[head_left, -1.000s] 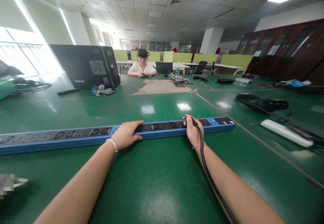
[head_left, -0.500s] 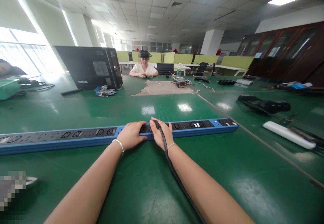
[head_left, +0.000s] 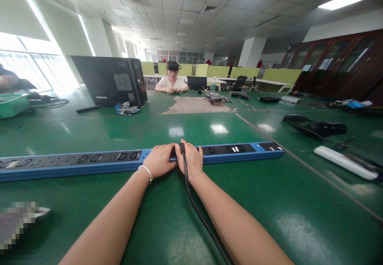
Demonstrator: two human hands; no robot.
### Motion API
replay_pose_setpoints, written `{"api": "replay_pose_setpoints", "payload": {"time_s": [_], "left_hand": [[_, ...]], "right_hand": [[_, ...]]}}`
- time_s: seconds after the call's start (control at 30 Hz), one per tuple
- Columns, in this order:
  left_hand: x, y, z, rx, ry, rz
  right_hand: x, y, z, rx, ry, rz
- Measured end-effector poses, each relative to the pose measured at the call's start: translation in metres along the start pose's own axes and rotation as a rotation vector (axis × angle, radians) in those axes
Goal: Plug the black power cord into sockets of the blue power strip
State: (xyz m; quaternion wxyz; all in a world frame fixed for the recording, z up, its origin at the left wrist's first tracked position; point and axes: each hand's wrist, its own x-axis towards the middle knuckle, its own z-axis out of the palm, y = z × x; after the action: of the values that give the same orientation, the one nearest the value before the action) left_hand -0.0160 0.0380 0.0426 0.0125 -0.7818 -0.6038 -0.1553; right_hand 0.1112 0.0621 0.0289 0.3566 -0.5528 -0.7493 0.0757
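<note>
A long blue power strip [head_left: 107, 171] with black sockets lies across the green table in front of me. My left hand [head_left: 159, 160] is closed around the strip near its middle, with the thumb at the near side. Close beside it, my right hand [head_left: 192, 158] is closed on the black plug [head_left: 182, 147] of a power cord [head_left: 195, 207], held over the sockets. The cord runs from the plug toward me, along my right forearm. Fingers hide the plug's front end, so I cannot tell whether it sits in a socket.
A black computer case [head_left: 109, 81] stands at the back left, with gloves [head_left: 127, 108] by it. Across the table sits a person [head_left: 171, 83]. To the right lie a black tool-like object [head_left: 315, 126] and a white bar [head_left: 344, 162]. A green basket [head_left: 13, 104] is far left.
Both hands have drawn closer together at the strip, and the left fingers now reach the plug's side. The cord hangs more to the left. The view has shifted slightly.
</note>
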Motion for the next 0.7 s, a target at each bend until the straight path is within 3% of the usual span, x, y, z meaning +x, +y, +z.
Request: {"api": "replay_pose_setpoints", "payload": {"time_s": [0.53, 0.7], "left_hand": [[-0.0003, 0.0015, 0.0035, 0.058, 0.028, -0.001], [-0.0009, 0.0007, 0.0047, 0.041, 0.045, 0.054]], "right_hand": [[-0.0019, -0.001, 0.0044, -0.127, 0.002, -0.058], [-0.0028, -0.0011, 0.0057, -0.133, -0.003, -0.046]]}}
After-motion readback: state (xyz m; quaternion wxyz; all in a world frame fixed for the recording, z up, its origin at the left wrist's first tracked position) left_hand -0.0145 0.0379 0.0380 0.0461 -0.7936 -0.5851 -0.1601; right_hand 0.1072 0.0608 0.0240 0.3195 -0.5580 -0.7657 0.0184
